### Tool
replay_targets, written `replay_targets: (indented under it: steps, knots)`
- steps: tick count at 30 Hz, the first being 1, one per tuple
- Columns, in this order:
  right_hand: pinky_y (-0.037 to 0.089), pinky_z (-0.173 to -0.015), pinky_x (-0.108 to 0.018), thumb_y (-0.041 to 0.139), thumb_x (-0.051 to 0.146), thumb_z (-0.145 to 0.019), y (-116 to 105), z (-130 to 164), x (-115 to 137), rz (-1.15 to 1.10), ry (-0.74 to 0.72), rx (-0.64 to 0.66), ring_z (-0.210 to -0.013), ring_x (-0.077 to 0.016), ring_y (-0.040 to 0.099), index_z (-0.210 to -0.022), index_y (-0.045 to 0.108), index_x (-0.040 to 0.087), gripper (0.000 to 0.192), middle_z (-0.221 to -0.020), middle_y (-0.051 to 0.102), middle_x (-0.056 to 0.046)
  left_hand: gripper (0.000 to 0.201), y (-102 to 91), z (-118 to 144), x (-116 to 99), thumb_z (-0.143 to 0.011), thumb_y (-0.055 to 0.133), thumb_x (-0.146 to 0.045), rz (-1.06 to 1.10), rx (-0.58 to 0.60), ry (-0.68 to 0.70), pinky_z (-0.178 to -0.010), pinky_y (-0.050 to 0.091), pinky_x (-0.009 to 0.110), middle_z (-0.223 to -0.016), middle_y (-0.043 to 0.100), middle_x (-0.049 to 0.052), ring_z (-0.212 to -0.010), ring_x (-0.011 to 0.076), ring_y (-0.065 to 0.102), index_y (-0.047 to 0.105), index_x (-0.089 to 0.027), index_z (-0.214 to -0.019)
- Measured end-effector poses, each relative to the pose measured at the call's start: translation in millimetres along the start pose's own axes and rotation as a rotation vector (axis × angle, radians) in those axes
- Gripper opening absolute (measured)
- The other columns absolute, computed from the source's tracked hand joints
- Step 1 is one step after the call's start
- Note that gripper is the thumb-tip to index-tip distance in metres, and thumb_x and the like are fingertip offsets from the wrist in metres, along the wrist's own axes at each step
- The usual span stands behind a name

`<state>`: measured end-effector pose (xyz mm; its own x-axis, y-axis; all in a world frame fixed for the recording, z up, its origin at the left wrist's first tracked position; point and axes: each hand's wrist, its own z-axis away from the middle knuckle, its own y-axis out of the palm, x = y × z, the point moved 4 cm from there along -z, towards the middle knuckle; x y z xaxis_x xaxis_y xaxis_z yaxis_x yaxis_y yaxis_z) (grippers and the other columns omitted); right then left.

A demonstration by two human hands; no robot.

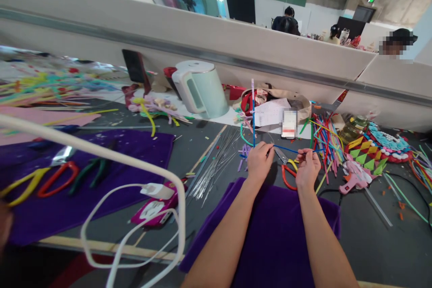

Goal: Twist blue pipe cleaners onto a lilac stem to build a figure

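At the far left a purple cloth [101,180] lies on the dark tabletop [364,234], carrying pliers with yellow handles [23,184], red handles [59,177] and green handles [91,172]; a white cable [101,150] arcs across the foreground to a white plug [157,190] resting on a pink phone [155,209]; behind them stands a pale green kettle [202,90], and a bundle of thin metal wires [216,164] fans out on the tabletop just right of the cloth; the left hand [259,162] sits at the far edge of a second purple cloth [270,229], its fingers closed on a blue pipe cleaner [290,149] at the point where an upright stem [253,108], blue below and pale at the top, rises from the grip; the blue pipe cleaner runs sideways, held off the tabletop, to the right hand [308,168], whose fingers pinch its other end near some yellow strands; red-handled scissors [286,173] lie on the tabletop between and just beyond the two hands; further right a heap of coloured pipe cleaners [326,144] spreads beside a pink glue gun [354,182] and a patterned piece of green, yellow and red triangles [366,153]; at the far right, long green strands [405,200] trail toward the edge.
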<state>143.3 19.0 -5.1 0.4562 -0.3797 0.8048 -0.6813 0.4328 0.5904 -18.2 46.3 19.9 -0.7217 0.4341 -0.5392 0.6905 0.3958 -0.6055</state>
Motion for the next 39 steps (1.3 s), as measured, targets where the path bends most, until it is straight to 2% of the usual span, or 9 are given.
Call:
replay_targets:
  steps: [3,9,17,20,23,28,31,34,39]
  knots:
    - [0.044,-0.054,-0.021,0.062,0.039,-0.076,-6.2,-6.0,-5.8,-0.063,0.067,-0.012,-0.055,-0.0077,0.054,-0.077,0.055,0.017,0.023,-0.070,0.063,0.000,0.018,-0.9,0.1,-2.2,-0.086,0.049,-0.027,0.104,-0.037,-0.053,-0.068,0.037,0.028,-0.076,0.057,0.002,-0.073,0.0163,0.054,0.062,-0.019,-0.079]
    - [0.046,-0.053,-0.020,0.064,0.031,-0.074,-18.2,-16.0,-19.6,-0.176,0.198,-0.037,-0.057,-0.0070,0.054,-0.076,0.056,0.018,0.015,-0.071,0.061,0.001,0.015,-7.6,0.4,-15.4,-0.083,0.052,-0.027,0.447,-0.064,-0.109,-0.069,0.040,0.026,-0.073,0.054,0.000,-0.071,0.0146,0.053,0.059,-0.019,-0.072]
    - [0.048,-0.053,-0.017,0.062,0.024,-0.078,-29.3,-25.9,-37.9,-0.282,0.362,-0.071,-0.054,-0.0050,0.053,-0.076,0.057,0.020,0.007,-0.070,0.060,0.003,0.014,-6.3,5.3,-37.9,-0.082,0.056,-0.029,0.627,0.042,-0.014,-0.070,0.042,0.029,-0.075,0.058,0.002,-0.073,0.0159,0.055,0.062,-0.019,-0.075]
    - [0.047,-0.052,-0.017,0.062,0.024,-0.078,-33.4,-30.2,-35.5,-0.320,0.376,-0.082,-0.053,-0.0047,0.052,-0.076,0.057,0.020,0.007,-0.069,0.060,0.004,0.013,-2.3,8.0,-41.8,-0.083,0.056,-0.028,0.571,0.085,0.070,-0.072,0.042,0.030,-0.076,0.060,0.003,-0.074,0.0163,0.056,0.063,-0.019,-0.076]
    - [0.045,-0.049,-0.015,0.062,0.026,-0.078,-34.4,-32.3,-29.4,-0.328,0.373,-0.083,-0.053,-0.0039,0.052,-0.079,0.059,0.020,0.007,-0.070,0.061,0.004,0.012,1.3,10.3,-43.6,-0.085,0.054,-0.026,0.404,0.126,0.180,-0.075,0.040,0.031,-0.078,0.063,0.003,-0.076,0.0160,0.057,0.064,-0.020,-0.080]
    - [0.044,-0.049,-0.016,0.064,0.037,-0.076,-22.5,-25.3,-23.3,-0.181,0.351,-0.022,-0.057,-0.0052,0.055,-0.092,0.062,0.018,0.024,-0.083,0.067,0.000,0.016,6.1,13.0,-43.1,-0.087,0.049,-0.024,0.141,0.129,0.304,-0.074,0.037,0.031,-0.080,0.063,0.003,-0.078,0.0156,0.056,0.062,-0.019,-0.081]
    - [0.042,-0.047,-0.017,0.062,0.042,-0.077,-9.7,-16.8,-19.3,-0.075,0.279,0.091,-0.053,-0.0052,0.053,-0.095,0.062,0.018,0.030,-0.082,0.067,-0.001,0.016,7.6,13.0,-41.8,-0.087,0.048,-0.023,0.085,0.122,0.289,-0.072,0.037,0.030,-0.078,0.062,0.003,-0.078,0.0155,0.056,0.062,-0.019,-0.080]
    - [0.039,-0.043,-0.016,0.062,0.045,-0.077,-0.2,-8.6,-16.7,-0.030,0.274,0.175,-0.052,-0.0054,0.052,-0.093,0.062,0.019,0.031,-0.078,0.066,0.000,0.016,6.2,12.3,-40.0,-0.087,0.048,-0.023,0.089,0.087,0.230,-0.071,0.037,0.029,-0.078,0.061,0.003,-0.078,0.0157,0.056,0.062,-0.019,-0.080]
    - [0.036,-0.041,-0.016,0.066,0.041,-0.074,5.3,-3.8,-12.3,-0.011,0.220,0.213,-0.046,-0.0042,0.046,-0.078,0.064,0.016,0.026,-0.058,0.056,0.004,0.015,4.3,11.2,-37.0,-0.086,0.049,-0.023,0.183,0.041,0.145,-0.070,0.038,0.028,-0.075,0.059,0.002,-0.077,0.0155,0.055,0.061,-0.019,-0.077]
